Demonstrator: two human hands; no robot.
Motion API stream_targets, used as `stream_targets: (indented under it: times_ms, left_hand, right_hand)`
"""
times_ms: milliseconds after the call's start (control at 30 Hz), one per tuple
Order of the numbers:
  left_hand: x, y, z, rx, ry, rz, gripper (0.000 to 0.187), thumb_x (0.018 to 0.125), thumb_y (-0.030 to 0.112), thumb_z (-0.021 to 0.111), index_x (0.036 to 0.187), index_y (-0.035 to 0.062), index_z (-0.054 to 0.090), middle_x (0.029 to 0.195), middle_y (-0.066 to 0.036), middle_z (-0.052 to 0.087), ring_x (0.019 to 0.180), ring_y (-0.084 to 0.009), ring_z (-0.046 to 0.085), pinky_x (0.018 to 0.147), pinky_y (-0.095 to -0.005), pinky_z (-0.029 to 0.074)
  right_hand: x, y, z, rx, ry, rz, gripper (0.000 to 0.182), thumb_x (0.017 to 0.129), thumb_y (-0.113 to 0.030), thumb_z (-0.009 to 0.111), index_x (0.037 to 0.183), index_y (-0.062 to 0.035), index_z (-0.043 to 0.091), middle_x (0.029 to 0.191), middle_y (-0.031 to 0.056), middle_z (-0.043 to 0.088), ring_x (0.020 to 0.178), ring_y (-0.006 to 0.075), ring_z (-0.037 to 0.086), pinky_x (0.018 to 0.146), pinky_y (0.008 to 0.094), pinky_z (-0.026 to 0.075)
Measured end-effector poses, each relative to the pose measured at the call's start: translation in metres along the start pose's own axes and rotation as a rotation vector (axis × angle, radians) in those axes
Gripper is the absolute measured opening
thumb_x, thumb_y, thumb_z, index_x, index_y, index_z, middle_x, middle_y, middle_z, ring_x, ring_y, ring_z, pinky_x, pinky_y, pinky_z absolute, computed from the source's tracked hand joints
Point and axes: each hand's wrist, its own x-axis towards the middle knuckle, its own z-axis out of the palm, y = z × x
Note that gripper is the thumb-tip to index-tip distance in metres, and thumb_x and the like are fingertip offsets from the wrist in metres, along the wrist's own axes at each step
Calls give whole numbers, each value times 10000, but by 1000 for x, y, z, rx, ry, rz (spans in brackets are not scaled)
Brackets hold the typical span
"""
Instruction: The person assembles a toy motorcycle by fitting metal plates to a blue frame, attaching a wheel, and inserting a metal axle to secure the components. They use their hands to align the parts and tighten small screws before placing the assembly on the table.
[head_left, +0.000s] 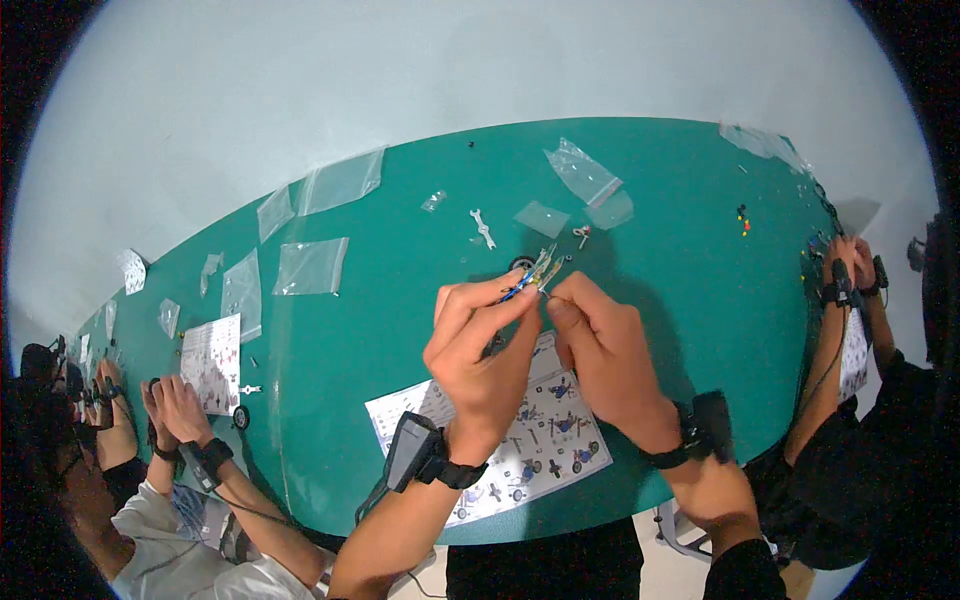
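Observation:
My left hand (480, 345) is closed on a small model part with blue and clear pieces (538, 275), held up above the table. Beside it, my right hand (610, 350) pinches at the part's lower end; whatever lies between thumb and forefinger is too small to make out. Just behind the part, a small black wheel (521, 263) shows, partly covered. Beneath both hands lies a printed instruction sheet (478, 440) with pictures of motorcycle models. Farther back are a light-coloured small wrench (483, 229) and a tiny red-and-metal piece (582, 236).
The green table (400, 300) carries several clear plastic bags (312, 267). Small coloured pieces (744, 222) lie at right. At left, a co-worker's hands (180, 412) are near another sheet (212, 362) and wheel (241, 417). Another person's hands (848, 268) work at the right edge.

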Motion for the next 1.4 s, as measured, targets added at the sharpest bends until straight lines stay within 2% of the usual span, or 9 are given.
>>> stream_targets:
  times_ms: [300, 500, 800, 900, 1000, 1133, 1233, 1300, 1400]
  left_hand:
    - [9, 5, -6, 66, -52, 200, 350, 672, -142, 872, 969, 37, 821, 1072, -92, 781, 915, -256, 707, 783, -336, 560]
    - [11, 4, -7, 53, -55, 254, 347, 669, -124, 885, 966, 43, 821, 1078, -71, 776, 922, -244, 708, 760, -327, 567]
    - [10, -9, -7, 32, 29, -88, 215, 789, -52, 864, 972, 60, 850, 1044, -81, 776, 937, -229, 712, 797, -333, 562]
    - [8, -11, -8, 20, -9, -121, 180, 845, -60, 845, 993, 42, 846, 1064, -100, 752, 993, -199, 732, 843, -306, 580]
    - [7, -5, -4, -138, 32, -321, 159, 862, -54, 837, 998, 28, 841, 1059, -86, 747, 971, -167, 716, 831, -297, 572]
    - [9, -13, -3, -226, 35, -556, 127, 917, 10, 832, 1043, 16, 830, 964, -50, 745, 1023, -137, 708, 753, -262, 599]
    - [10, -13, -3, -579, 105, -976, 160, 949, 47, 797, 1100, -4, 807, 995, -55, 739, 839, -82, 648, 754, -230, 518]
    - [7, -24, -2, -672, 123, -1047, 192, 963, 56, 783, 1142, -13, 781, 979, -43, 738, 800, -79, 631, 723, -226, 509]
    - [7, -30, -5, -773, 153, -1130, 212, 976, 54, 768, 1175, -20, 754, 966, -35, 736, 765, -78, 617, 703, -232, 514]
  right_hand:
    - [10, 17, -23, 1284, -506, 618, 249, 1163, -300, 500, 1029, -114, 598, 538, -62, 396, 395, 66, 310, 489, 244, 287]
    - [11, 25, -26, 1363, -602, 637, 308, 1178, -352, 460, 1036, -116, 599, 540, -74, 360, 412, 43, 303, 480, 244, 285]
    - [8, 9, -5, 499, -293, 218, 254, 1161, -283, 519, 1206, -70, 649, 699, -12, 523, 557, 41, 404, 541, 236, 338]
    - [6, 16, -3, 362, -240, 111, 223, 1131, -195, 533, 1238, -33, 642, 774, 53, 638, 686, 164, 635, 607, 295, 483]
    - [5, 20, -1, -12, -81, -77, 214, 1066, -77, 572, 1255, 6, 628, 910, 144, 691, 849, 302, 718, 728, 379, 554]
    - [9, 40, -7, -140, -30, -196, 325, 949, 50, 625, 1273, 25, 617, 1100, 216, 677, 1020, 394, 723, 879, 450, 584]
    - [9, 51, -12, -78, -60, -101, 380, 905, 80, 647, 1279, 22, 616, 1170, 221, 651, 1052, 394, 714, 909, 462, 592]
    - [6, 45, -14, -47, -59, -87, 378, 910, 63, 656, 1284, 14, 619, 1191, 220, 638, 1081, 401, 702, 916, 469, 593]
    - [5, 37, -25, -478, -6, -275, 358, 918, 33, 677, 1271, 13, 621, 1228, 217, 621, 1091, 412, 690, 908, 486, 585]
